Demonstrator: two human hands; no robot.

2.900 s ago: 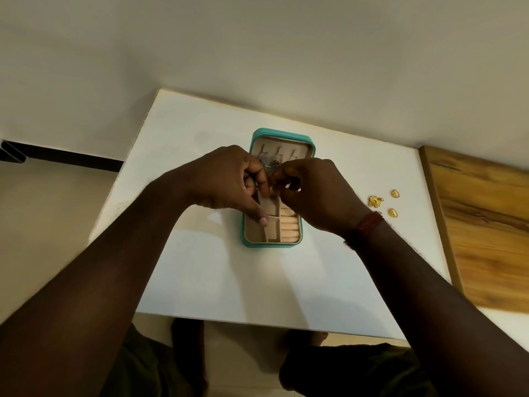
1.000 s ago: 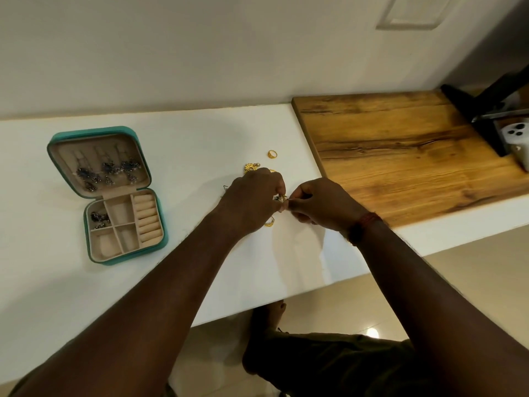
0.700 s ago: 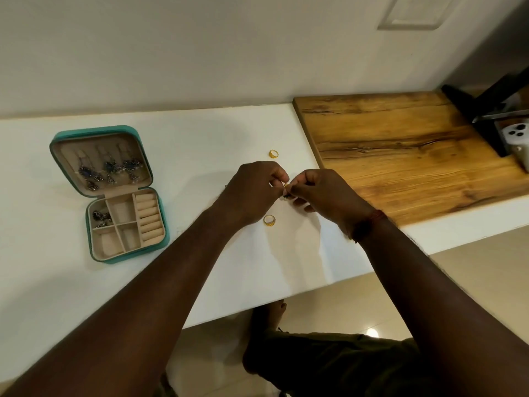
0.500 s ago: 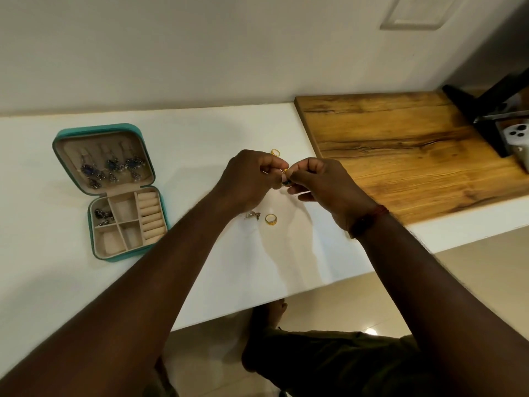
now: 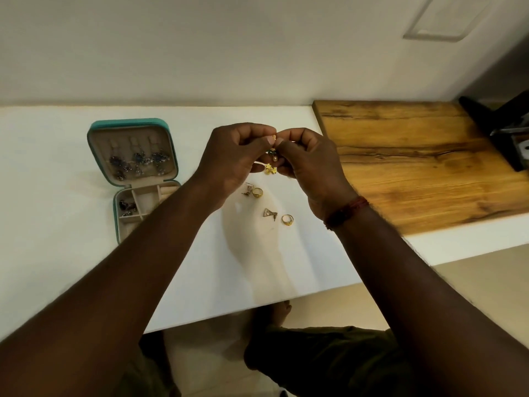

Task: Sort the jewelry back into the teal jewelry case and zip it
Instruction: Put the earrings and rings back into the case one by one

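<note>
The teal jewelry case (image 5: 97, 130) lies open on the white table (image 5: 57, 253) at the left, with several dark earrings hanging in its lid and a few pieces in its tray. My left hand (image 5: 232, 159) and my right hand (image 5: 309, 161) meet above the table, both pinching a small gold earring (image 5: 272, 151) with a pearl drop. Under the hands lie a gold flower piece (image 5: 269, 169), a gold ring (image 5: 257, 192), a small stud (image 5: 246, 192), a triangular earring (image 5: 269, 213) and another gold ring (image 5: 287, 219).
A wooden board (image 5: 415, 167) sits flush against the table's right side. A dark object (image 5: 498, 130) stands at its far right corner. The wall runs just behind the table. My legs show below the table's front edge.
Both hands have lifted the gold earring up and away from the table. With the hands higher, several loose pieces beneath them have come into sight.
</note>
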